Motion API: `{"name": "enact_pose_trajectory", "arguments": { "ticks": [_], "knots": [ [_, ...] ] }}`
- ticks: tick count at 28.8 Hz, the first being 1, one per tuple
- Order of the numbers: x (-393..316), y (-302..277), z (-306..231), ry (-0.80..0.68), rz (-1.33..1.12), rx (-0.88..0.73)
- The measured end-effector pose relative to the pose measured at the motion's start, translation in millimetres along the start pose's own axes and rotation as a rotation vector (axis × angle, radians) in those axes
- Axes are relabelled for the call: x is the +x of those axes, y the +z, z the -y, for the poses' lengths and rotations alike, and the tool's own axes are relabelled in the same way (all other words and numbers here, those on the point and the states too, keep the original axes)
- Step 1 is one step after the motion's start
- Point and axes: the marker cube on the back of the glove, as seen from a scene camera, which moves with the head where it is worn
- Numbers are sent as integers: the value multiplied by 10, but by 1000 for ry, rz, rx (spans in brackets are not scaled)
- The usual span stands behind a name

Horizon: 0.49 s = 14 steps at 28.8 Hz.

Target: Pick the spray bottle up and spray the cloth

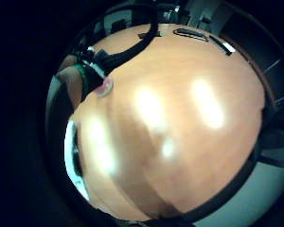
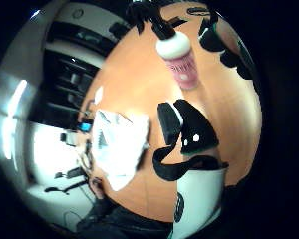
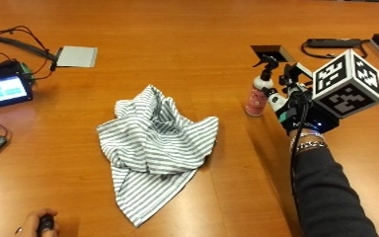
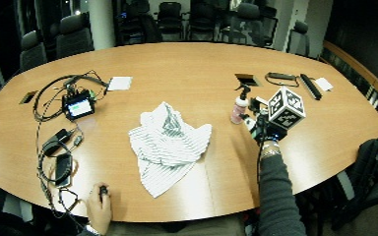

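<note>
A pink spray bottle [image 3: 258,98] with a black trigger head stands upright on the wooden table [image 3: 176,29]. My gloved right hand [image 3: 293,109] hovers just to the right of it, close but not gripping it. In the thumb side palm view the bottle [image 2: 180,62] stands a short way off the palm, with the black glove fingers [image 2: 189,127] stretched toward it and nothing in them. A crumpled grey-and-white striped cloth [image 3: 155,143] lies to the bottle's left, mid-table, and shows in the palm view as the cloth [image 2: 119,144].
A small lit screen [image 3: 4,91] with cables sits at the left edge, with a grey pad [image 3: 76,56] behind it. A table recess [image 3: 273,52] lies behind the bottle, and black items [image 3: 334,43] sit at the far right. A bare hand [image 3: 38,224] rests at the near edge.
</note>
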Motion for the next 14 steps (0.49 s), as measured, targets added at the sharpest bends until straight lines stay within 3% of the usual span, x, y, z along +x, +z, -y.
{"name": "enact_pose_trajectory", "arguments": {
  "ticks": [14],
  "knots": [
    [63, 463, 368, 13, 511, 121]
  ]
}}
